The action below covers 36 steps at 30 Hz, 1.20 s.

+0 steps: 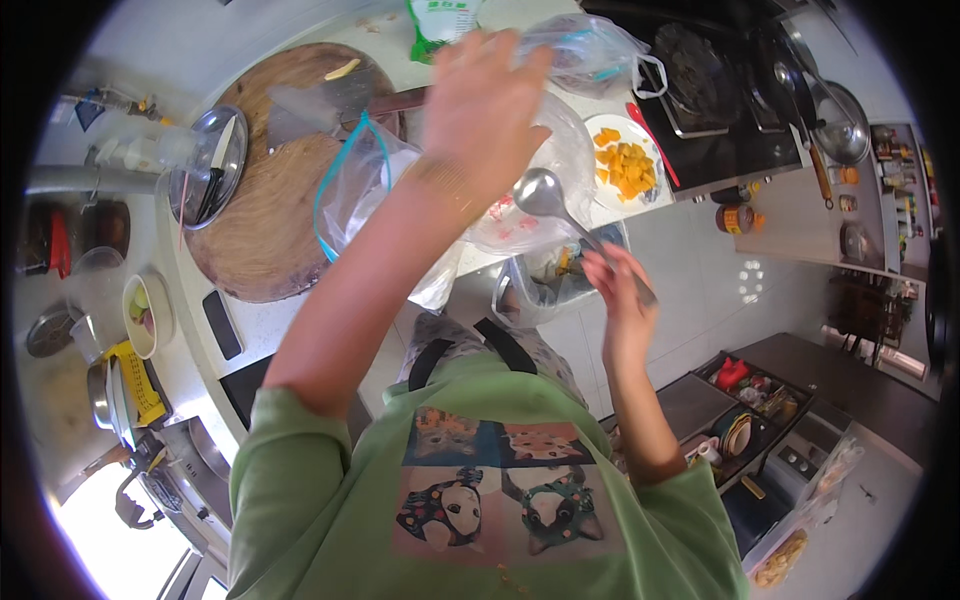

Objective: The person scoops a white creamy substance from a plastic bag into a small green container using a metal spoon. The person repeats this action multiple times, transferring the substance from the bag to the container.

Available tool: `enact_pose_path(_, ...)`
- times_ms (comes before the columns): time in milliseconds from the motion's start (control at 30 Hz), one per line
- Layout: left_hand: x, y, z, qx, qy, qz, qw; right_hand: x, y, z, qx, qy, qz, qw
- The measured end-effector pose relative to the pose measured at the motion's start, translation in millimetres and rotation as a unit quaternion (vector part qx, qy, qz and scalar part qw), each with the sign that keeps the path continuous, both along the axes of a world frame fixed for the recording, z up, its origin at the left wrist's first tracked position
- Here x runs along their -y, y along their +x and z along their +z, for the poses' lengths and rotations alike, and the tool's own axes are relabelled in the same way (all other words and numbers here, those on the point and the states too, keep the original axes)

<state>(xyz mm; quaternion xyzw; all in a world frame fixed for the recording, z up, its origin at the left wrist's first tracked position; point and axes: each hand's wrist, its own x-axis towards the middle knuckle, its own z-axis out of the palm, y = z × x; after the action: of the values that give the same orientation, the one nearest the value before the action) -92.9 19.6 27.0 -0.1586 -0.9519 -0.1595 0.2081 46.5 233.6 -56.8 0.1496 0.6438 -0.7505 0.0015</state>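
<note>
My left hand, blurred, is stretched out over the counter, fingers apart, just short of a green and white plastic packet. Nothing shows in it, though its underside is hidden. In my right hand is a metal spoon, its bowl over a clear plastic bag with pinkish-red bits inside or under it. A zip bag with a teal seal holds something white and lies partly under my left forearm. To the right, a white plate carries orange diced pieces.
On a round wooden chopping board lies a cleaver, beside a metal dish with a knife. A red utensil lies between the plate and the black stove. A lined bin stands below the counter edge. A phone lies left.
</note>
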Motion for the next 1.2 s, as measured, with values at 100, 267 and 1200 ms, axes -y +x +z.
enact_pose_path(100, -65, -62, -36, 0.066, -0.245, -0.079, 0.964, 5, -32, -42, -0.017, 0.034, 0.023, 0.999)
enact_pose_path(267, -83, -122, -81, 0.142, -0.335, -0.12, 0.924, 9, -68, -57, -0.124, 0.322, 0.086, 0.935)
enact_pose_path(1200, -23, -91, -49, -0.09, -0.218, -0.124, 0.964, 0, -143, -61, -0.296, 0.535, 0.13, 0.78)
